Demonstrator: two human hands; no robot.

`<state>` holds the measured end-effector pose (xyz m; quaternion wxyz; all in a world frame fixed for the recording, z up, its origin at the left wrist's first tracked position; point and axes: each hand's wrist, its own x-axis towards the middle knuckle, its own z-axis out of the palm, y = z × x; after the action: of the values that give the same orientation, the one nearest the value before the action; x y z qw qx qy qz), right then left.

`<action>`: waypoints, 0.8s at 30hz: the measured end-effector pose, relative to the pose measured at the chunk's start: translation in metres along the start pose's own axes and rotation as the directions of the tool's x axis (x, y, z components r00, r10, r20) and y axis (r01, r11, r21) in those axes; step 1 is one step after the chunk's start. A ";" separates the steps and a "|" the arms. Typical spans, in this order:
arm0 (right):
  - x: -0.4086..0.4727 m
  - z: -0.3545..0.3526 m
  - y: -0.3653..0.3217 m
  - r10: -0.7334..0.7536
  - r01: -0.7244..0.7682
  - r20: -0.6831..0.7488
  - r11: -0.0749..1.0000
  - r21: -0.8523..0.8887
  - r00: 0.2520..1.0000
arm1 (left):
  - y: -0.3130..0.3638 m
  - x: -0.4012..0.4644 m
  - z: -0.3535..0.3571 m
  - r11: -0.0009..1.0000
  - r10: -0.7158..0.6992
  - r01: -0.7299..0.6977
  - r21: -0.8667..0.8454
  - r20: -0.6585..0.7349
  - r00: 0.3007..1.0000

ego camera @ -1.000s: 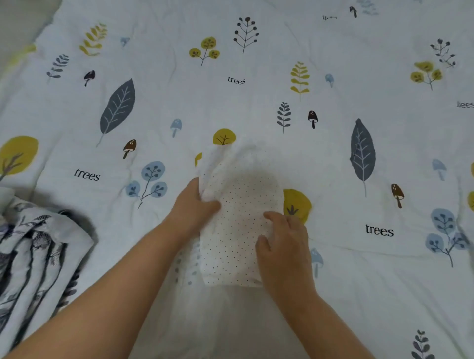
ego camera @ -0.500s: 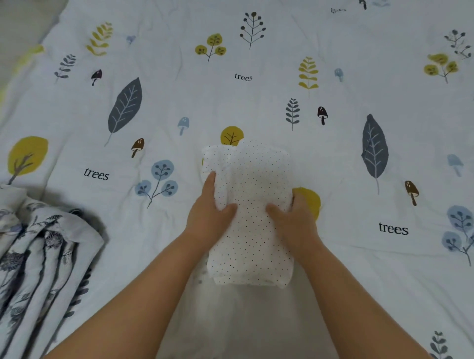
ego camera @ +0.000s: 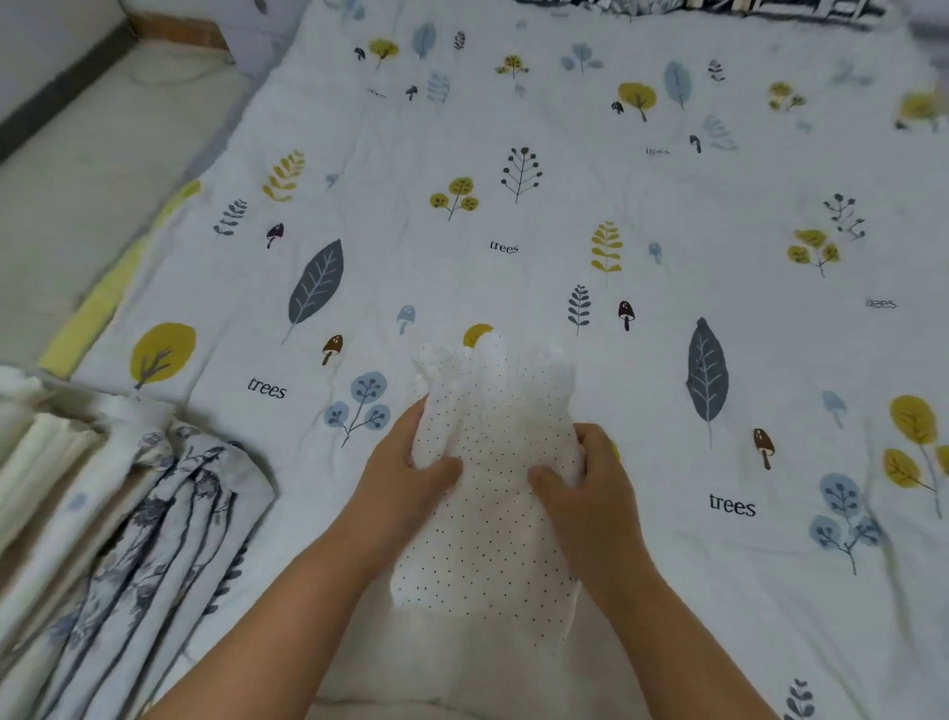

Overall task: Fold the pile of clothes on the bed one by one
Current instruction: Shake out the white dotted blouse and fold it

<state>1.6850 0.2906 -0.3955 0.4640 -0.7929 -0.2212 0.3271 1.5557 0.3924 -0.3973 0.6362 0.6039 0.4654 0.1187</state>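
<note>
A small white garment with black dots (ego camera: 493, 519), folded into a narrow bundle, lies lengthwise in the middle of the bed. My left hand (ego camera: 405, 478) grips its left edge, thumb on top and fingers tucked behind. My right hand (ego camera: 590, 488) grips its right edge the same way. The far end of the bundle is bunched and lifted a little off the quilt. At the left lies a stack of folded clothes (ego camera: 123, 555), topped by a white piece with dark blue floral print.
The bed is covered by a white quilt (ego camera: 513, 231) printed with leaves, trees and mushrooms. A beige floor or mat (ego camera: 87, 169) runs along the bed's left edge. Dark patterned fabric (ego camera: 719, 6) shows at the far edge of the bed.
Both hands have closed on the dotted garment's sides and squeezed it narrower, raising its far end. The camera has tilted up, showing more of the bed and the left stack.
</note>
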 end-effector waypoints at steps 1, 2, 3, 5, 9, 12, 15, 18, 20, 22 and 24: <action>-0.006 -0.004 -0.011 -0.019 0.019 0.000 1.000 -0.001 1.000 | 0.010 -0.007 -0.003 1.000 0.012 -0.012 -0.002 -0.009 1.000; -0.013 -0.007 -0.023 -0.033 0.033 -0.002 0.999 0.000 0.999 | 0.021 -0.016 -0.007 1.000 0.022 -0.022 -0.009 -0.019 1.000; -0.019 -0.011 -0.035 -0.049 0.049 -0.004 0.999 0.000 0.999 | 0.033 -0.025 -0.011 0.999 0.032 -0.032 -0.019 -0.028 0.999; -0.032 -0.017 -0.060 -0.080 0.080 -0.003 0.997 0.004 0.997 | 0.057 -0.044 -0.020 0.999 0.042 -0.044 -0.033 -0.039 0.998; -0.065 -0.022 -0.111 -0.168 0.168 0.016 0.986 0.012 0.986 | 0.101 -0.086 -0.047 0.994 0.096 -0.101 -0.042 -0.095 0.991; -0.092 -0.019 -0.147 -0.197 0.196 0.044 0.980 0.024 0.979 | 0.125 -0.116 -0.072 0.988 0.138 -0.145 -0.048 -0.124 0.983; -0.117 -0.007 -0.178 -0.232 0.226 0.086 0.972 0.070 0.969 | 0.143 -0.147 -0.102 0.985 0.154 -0.163 -0.056 -0.142 0.978; -0.139 0.013 -0.206 -0.257 0.247 0.135 0.965 0.089 0.957 | 0.156 -0.174 -0.139 0.980 0.184 -0.195 -0.041 -0.185 0.965; -0.154 0.032 -0.223 -0.276 0.261 0.162 0.960 0.106 0.947 | 0.161 -0.192 -0.167 0.982 0.168 -0.181 -0.048 -0.205 0.964; -0.169 0.055 -0.238 -0.281 0.261 0.180 0.957 0.127 0.943 | 0.164 -0.209 -0.197 0.986 0.150 -0.163 -0.046 -0.207 0.967; -0.184 0.082 -0.251 -0.267 0.242 0.203 0.960 0.141 0.942 | 0.163 -0.223 -0.229 0.988 0.131 -0.144 -0.048 -0.210 0.969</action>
<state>1.4870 0.3371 -0.1463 0.5195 -0.6888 -0.3530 0.3621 1.3339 0.4238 -0.1167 0.5933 0.5990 0.4818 0.2390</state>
